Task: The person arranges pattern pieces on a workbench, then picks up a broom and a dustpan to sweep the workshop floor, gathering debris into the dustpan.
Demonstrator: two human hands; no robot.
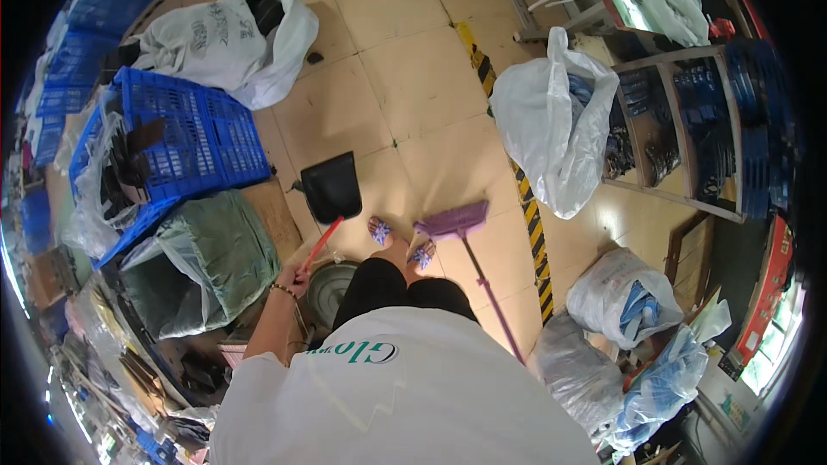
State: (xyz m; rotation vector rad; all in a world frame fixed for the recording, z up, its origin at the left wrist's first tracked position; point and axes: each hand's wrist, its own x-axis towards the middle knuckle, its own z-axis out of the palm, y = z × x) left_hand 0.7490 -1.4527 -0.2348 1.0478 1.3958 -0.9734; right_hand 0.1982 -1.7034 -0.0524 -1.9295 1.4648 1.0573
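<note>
My left hand [295, 279] is closed around the red handle of a dustpan [333, 189], whose black pan is held low by the floor, ahead and slightly left of my feet. A bracelet circles that wrist. To the right of my feet, a broom [452, 220] has its purple head on the tiles. Its thin purple handle slants back toward my right side and passes out of sight behind my white shirt. My right hand does not show. Beside my left leg stands a round grey bin [332, 291], partly covered by my leg.
On the left are a blue plastic crate [194, 133], a green-covered box [215, 258] and a large white sack [215, 39]. Yellow-black floor tape [531, 228] runs along the right. Beyond it are a white bag [556, 125], a rack [680, 133] and several stuffed plastic bags [624, 293].
</note>
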